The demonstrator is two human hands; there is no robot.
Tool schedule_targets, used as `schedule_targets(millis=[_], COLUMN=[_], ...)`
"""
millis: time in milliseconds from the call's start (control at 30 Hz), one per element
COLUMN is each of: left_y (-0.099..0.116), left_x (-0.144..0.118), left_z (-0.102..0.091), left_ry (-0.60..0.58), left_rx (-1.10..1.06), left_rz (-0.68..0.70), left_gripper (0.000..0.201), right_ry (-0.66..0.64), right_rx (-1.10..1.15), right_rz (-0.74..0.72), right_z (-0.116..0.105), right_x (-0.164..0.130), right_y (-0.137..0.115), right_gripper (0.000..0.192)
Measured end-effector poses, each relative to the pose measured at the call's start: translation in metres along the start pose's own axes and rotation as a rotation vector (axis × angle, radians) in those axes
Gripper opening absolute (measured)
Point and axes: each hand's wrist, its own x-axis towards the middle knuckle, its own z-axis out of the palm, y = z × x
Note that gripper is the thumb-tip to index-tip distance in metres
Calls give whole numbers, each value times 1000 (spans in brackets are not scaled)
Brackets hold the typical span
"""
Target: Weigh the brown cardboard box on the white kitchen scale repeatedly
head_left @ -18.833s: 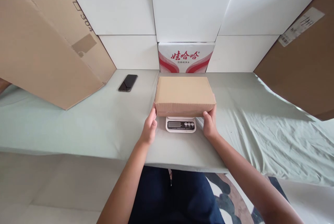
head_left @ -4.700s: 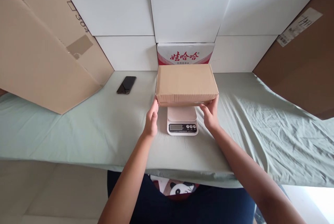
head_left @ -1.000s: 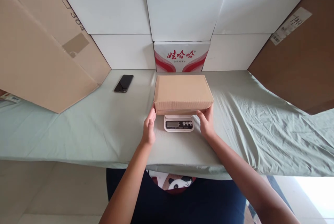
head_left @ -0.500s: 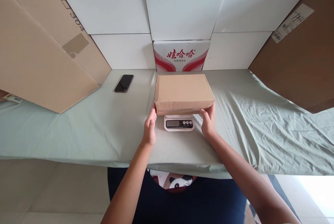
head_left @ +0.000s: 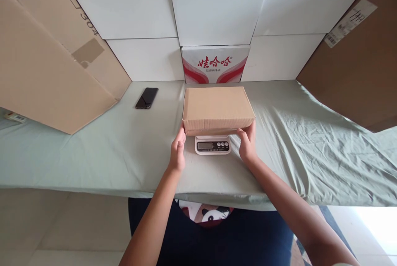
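Observation:
A closed brown cardboard box [head_left: 218,106] sits level over a small white kitchen scale [head_left: 213,145], hiding the scale's platform. The scale's front panel, with a grey display and several round buttons, shows below the box's near edge. My left hand [head_left: 178,150] grips the box's near left corner, its fingers along the side. At the near right corner my right hand [head_left: 248,145] holds the box too, its thumb against the front face. The fingertips of both hands are partly hidden. Whether the box's full weight rests on the scale I cannot tell.
A black smartphone [head_left: 147,98] lies on the pale green cloth [head_left: 102,146] to the left. Behind the box stands a white and red carton [head_left: 214,65] against white panels. Large cardboard sheets [head_left: 58,59] flank the left, with another brown cardboard [head_left: 356,63] at the right.
The whole view has shifted up very slightly. Both hands keep the same hold, and the box stays over the scale.

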Motion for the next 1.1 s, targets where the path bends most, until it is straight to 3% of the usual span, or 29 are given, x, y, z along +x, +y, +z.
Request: schedule_targets(millis=[200, 367, 700, 933, 1100], left_y=[4, 8, 7, 6, 4], left_x=[1, 4, 4, 4, 4], left_z=[0, -4, -5, -3, -2], left_ry=[47, 141, 102, 83, 57], left_rx=[15, 14, -21, -2, -6], left_rz=[46, 90, 71, 35, 51], left_gripper=[83, 76, 73, 77, 82], right_ry=[21, 130, 213, 152, 107], right_rx=[2, 140, 303, 274, 99], right_rz=[-22, -16, 133, 103, 14], right_z=[0, -7, -11, -7, -5], right_x=[1, 8, 17, 15, 12], right_y=[1, 7, 9, 10, 18], right_gripper=[50, 61, 51, 51, 57])
